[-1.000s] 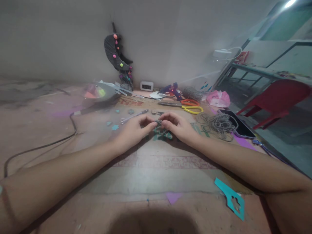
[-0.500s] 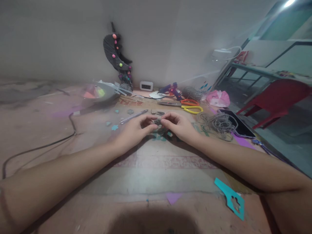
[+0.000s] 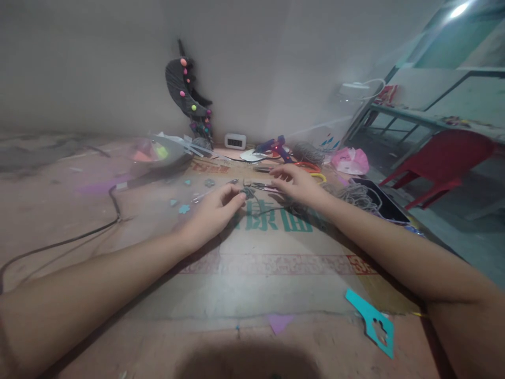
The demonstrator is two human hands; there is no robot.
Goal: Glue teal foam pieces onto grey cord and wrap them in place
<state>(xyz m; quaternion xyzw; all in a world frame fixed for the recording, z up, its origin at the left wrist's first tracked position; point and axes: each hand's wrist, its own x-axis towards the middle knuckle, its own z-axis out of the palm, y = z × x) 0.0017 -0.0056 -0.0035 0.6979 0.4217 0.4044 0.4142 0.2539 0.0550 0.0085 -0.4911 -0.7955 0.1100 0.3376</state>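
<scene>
My left hand (image 3: 215,212) rests on the cardboard sheet (image 3: 252,263) and pinches a small grey twine-wrapped piece (image 3: 248,192) between thumb and forefinger. A thin strand of twine trails from that piece to the right across the green print. My right hand (image 3: 294,182) is stretched forward with its fingers spread, hovering just over a small pair of metal snips (image 3: 262,186). It holds nothing. Orange and yellow scissors (image 3: 311,169) lie just beyond that hand.
A glue gun (image 3: 275,146), a white clock (image 3: 235,140), a grey twine ball (image 3: 309,152) and loose twine (image 3: 355,195) lie ahead. A clear bowl (image 3: 158,155), a black cable (image 3: 79,231), teal foam scraps (image 3: 373,326), a tablet (image 3: 379,202) and a red chair (image 3: 445,158) surround me.
My right hand let go of the small grey piece and moved forward and up toward the snips. The left hand kept hold of the piece. The green print on the cardboard is now uncovered.
</scene>
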